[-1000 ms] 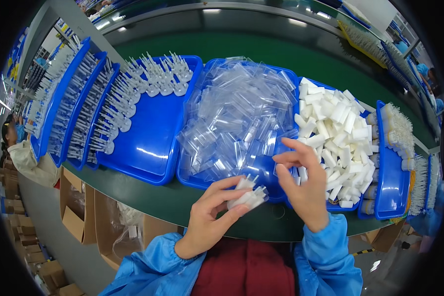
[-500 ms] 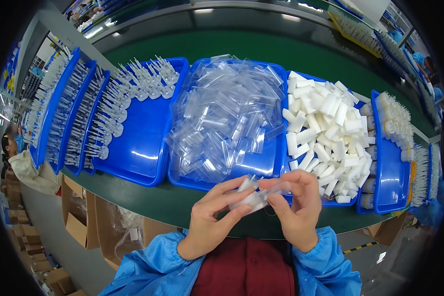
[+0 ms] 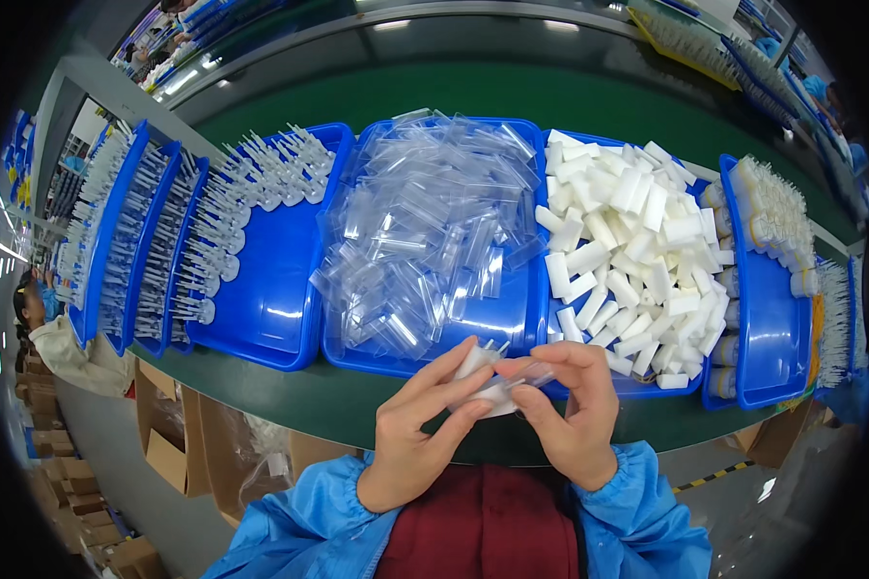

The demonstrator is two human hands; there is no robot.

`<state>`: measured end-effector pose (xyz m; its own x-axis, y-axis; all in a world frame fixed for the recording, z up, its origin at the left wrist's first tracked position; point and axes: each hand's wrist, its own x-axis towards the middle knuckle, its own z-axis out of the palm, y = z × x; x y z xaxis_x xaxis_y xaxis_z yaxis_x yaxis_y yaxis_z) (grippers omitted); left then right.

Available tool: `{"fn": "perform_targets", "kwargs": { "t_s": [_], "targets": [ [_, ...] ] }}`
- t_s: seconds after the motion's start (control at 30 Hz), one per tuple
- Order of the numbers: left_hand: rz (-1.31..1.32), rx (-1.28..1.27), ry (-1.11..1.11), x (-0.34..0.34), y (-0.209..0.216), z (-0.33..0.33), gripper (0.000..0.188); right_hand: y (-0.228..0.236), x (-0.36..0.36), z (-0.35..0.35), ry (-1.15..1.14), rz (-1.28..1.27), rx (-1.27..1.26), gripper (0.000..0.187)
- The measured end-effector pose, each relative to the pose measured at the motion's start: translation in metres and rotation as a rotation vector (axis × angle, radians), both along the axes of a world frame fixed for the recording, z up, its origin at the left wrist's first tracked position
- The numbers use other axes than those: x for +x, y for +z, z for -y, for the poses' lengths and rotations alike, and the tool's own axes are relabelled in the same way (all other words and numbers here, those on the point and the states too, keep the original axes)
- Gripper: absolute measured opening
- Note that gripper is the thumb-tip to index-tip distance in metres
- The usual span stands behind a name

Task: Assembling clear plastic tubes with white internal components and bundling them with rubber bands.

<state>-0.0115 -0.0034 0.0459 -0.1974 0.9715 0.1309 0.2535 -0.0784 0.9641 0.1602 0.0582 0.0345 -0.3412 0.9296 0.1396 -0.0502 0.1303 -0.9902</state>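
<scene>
Both my hands meet above the near table edge. In the fingers of my left hand (image 3: 415, 425) is a white part (image 3: 476, 361) with thin prongs at its top; much of it is covered by the fingers. Thumb and fingertips of my right hand (image 3: 581, 410) pinch a clear plastic sleeve (image 3: 539, 374) that lies against the white part. Whether the sleeve goes around the part, I cannot tell. Just beyond the hands, a blue tray (image 3: 517, 314) holds a heap of clear plastic sleeves (image 3: 425, 232), and white rectangular blocks (image 3: 637, 217) fill the tray to its right.
A blue tray (image 3: 270, 299) at left carries upright stemmed parts (image 3: 278, 174), with more loaded trays (image 3: 116, 251) stacked tilted beside it. At right stands another blue tray (image 3: 774, 333) with white-topped cylinders (image 3: 768, 207). Cardboard boxes (image 3: 169, 434) sit below the left table edge.
The right fingers have shifted slightly on the clear sleeve, and both hands stay close together. The whole view has turned a little.
</scene>
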Motion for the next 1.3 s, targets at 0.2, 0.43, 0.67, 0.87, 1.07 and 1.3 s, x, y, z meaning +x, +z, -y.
{"fn": "perform_targets", "kwargs": {
  "t_s": [0.2,0.43,0.67,0.87,1.07,1.3],
  "targets": [
    [0.152,-0.077,0.036,0.006,-0.008,0.004,0.032,0.011,0.005,-0.019,0.061,0.309,0.362,0.058],
    [0.032,-0.097,-0.081,0.006,0.004,0.002,0.042,0.033,0.0,-0.012,0.007,0.776,0.656,0.094],
    [0.112,-0.112,-0.182,0.007,0.01,0.004,0.045,0.025,0.004,-0.015,-0.013,0.533,0.502,0.088],
    [0.722,-0.25,-0.154,0.007,0.003,0.003,0.051,0.013,0.009,-0.015,-0.044,0.374,0.597,0.079],
    [1.045,-0.529,-0.274,-0.002,0.005,-0.008,0.051,0.018,0.011,-0.015,0.006,0.379,0.531,0.074],
    [0.871,-0.486,-0.294,-0.002,-0.003,-0.002,0.053,0.026,0.021,-0.011,0.103,0.477,0.549,0.074]
  ]
}}
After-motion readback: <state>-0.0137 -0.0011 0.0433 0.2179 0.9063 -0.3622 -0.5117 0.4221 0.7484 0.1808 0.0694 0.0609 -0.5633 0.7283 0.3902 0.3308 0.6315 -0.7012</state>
